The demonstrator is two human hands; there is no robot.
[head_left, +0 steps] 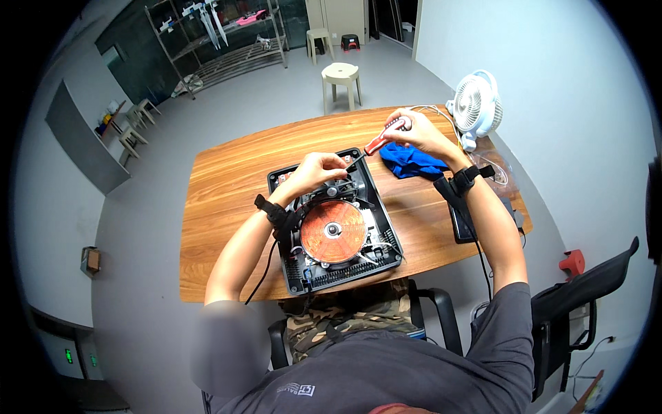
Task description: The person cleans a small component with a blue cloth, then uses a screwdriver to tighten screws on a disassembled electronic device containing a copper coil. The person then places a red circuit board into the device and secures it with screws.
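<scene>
Head view shows an opened cooker, its copper coil bare, lying at the middle of the table's near edge. Right hand is clamped with fingers together around the red handle of a screwdriver, whose shaft slants down to the cooker's far end, where the left hand rests with fingers curled together on the inner parts. Blue cloth lies just beside the cooker under the right hand, and a white fan stands at the far right corner.
</scene>
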